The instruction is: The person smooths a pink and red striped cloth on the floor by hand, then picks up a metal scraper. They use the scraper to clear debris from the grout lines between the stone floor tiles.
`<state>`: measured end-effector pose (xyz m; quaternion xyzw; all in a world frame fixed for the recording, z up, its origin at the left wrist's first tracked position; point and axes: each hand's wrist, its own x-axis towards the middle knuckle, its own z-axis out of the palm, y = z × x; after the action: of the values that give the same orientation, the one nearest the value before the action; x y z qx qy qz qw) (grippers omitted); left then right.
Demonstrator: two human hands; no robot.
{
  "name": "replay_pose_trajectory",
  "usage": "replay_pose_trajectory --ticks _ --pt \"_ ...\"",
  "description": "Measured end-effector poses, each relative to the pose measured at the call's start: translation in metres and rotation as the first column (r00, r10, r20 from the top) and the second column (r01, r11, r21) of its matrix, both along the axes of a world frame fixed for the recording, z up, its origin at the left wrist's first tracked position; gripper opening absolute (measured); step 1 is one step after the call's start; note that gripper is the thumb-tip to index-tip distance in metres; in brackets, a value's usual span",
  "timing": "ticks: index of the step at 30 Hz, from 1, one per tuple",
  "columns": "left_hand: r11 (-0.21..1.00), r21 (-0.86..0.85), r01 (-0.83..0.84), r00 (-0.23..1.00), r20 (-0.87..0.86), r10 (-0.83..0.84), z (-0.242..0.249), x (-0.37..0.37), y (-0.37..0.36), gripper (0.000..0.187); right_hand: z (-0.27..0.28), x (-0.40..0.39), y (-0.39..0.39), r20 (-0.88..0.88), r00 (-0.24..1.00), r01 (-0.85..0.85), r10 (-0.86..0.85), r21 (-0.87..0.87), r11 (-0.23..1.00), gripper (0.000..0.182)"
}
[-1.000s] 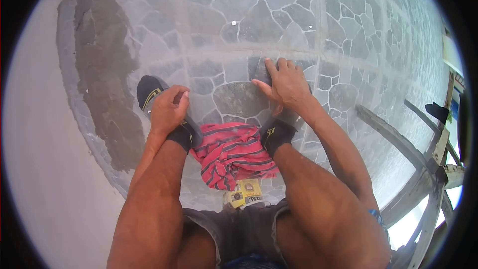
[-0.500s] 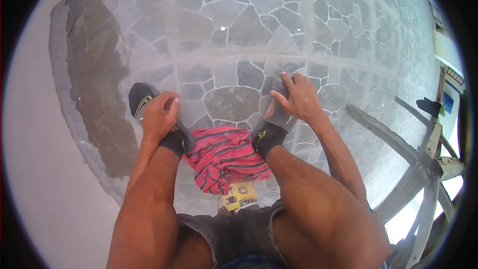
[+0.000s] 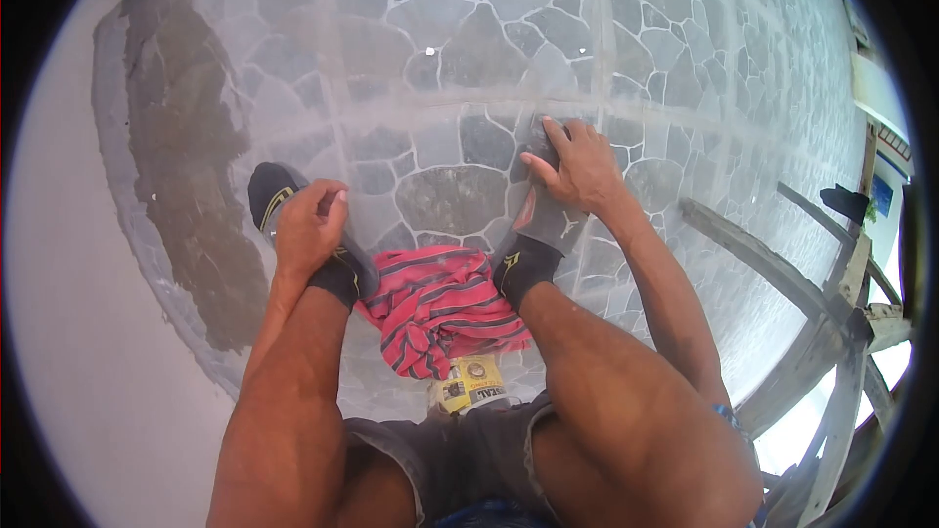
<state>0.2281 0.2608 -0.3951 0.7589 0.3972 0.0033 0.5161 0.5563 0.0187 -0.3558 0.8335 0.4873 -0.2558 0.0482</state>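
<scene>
The right hand (image 3: 579,172) spreads over irregular stone paving (image 3: 452,200) — any grip hidden; the left hand (image 3: 311,223) curls loosely, hold unclear.

Bright hazy daylight, glare lower right, fisheye curve, dark corners

Cloth (image 3: 440,308) in the Middle

On the floor (image 3: 455,200), the cloth lay between left foot (image 3: 268,188) and right foot (image 3: 526,269), a container (image 3: 474,383) behind it. The left hand (image 3: 311,227) was over the left foot, the right hand (image 3: 585,171) at the right foot's front. Timbers (image 3: 751,251) stood farther right.
</scene>
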Motion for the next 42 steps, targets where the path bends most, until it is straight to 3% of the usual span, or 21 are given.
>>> replay_pose_trajectory --ticks 7,12,15,21,27,33,42 --pt "1.000 0.009 -0.021 1.000 0.019 0.021 0.002 0.001 0.000 0.010 -0.002 -0.003 -0.007 0.039 0.998 -0.058 0.057 0.026 0.998 0.069" --pt "0.999 -0.042 -0.019 1.000 -0.005 0.019 0.000 -0.001 0.001 0.010 -0.012 0.004 0.003 0.028 0.999 -0.028 0.024 0.155 0.988 0.067" --pt "0.999 -0.033 -0.042 0.999 0.013 0.043 0.002 0.001 0.001 0.010 -0.002 -0.006 -0.005 0.008 0.999 -0.044 0.043 0.081 0.996 0.066" --pt "0.999 -0.035 -0.021 1.000 -0.019 0.021 0.003 0.000 0.001 0.011 -0.011 0.003 0.001 0.046 0.998 -0.052 0.047 0.122 0.991 0.068" --pt "0.995 0.090 0.043 0.997 0.054 -0.048 -0.002 -0.001 0.001 0.011 -0.004 -0.006 -0.006 0.051 0.994 -0.101 0.097 0.067 0.993 0.070" --pt "1.000 -0.007 -0.020 1.000 -0.008 0.020 0.005 0.001 0.001 0.011 0.001 0.004 0.008 0.005 0.999 -0.047 0.046 0.067 0.997 0.070" --pt "1.000 0.016 -0.003 1.000 -0.009 0.003 0.008 0.003 0.002 0.010 -0.009 0.002 0.000 0.059 0.997 -0.061 0.055 0.099 0.993 0.068"
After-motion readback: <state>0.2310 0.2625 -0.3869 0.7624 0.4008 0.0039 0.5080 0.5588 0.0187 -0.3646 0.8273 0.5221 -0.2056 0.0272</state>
